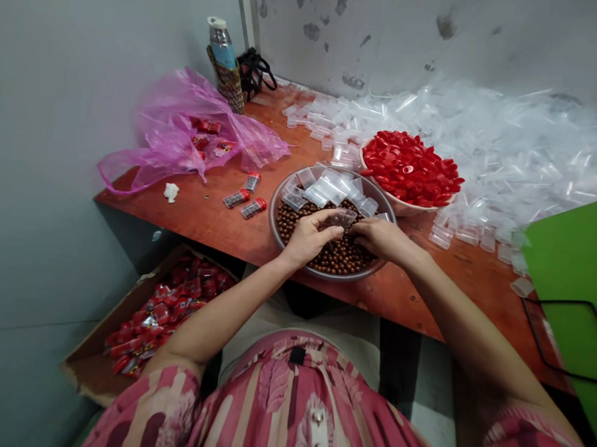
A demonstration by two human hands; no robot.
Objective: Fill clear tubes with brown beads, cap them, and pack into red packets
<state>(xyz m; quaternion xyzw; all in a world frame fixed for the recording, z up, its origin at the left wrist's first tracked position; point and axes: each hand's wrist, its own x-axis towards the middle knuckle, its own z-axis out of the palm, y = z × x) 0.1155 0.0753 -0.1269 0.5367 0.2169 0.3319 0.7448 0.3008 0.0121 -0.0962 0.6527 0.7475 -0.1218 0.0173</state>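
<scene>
A clear plastic tube point(342, 218) is sitting between the person's hands, just above a heap of glossy brown balls point(334, 255) filling a wide grey metal bowl point(336, 276). The left hand point(308, 239) is pinching the tube, its fingers curling over it, while the right hand point(380, 240) is bunching its fingers together at the tube's far end; whether they are gripping it is hard to tell. Loose clear tubes point(328, 188) are lying inside the bowl. Beyond the bowl, a white dish of red plastic caps point(409, 169) is resting on the orange-red wooden table point(203, 225), with a heap of clear tubes point(483, 146) spreading behind it. Left of the bowl, three capped tubes point(240, 198) and a crumpled pink plastic bag point(183, 137) are lying.
</scene>
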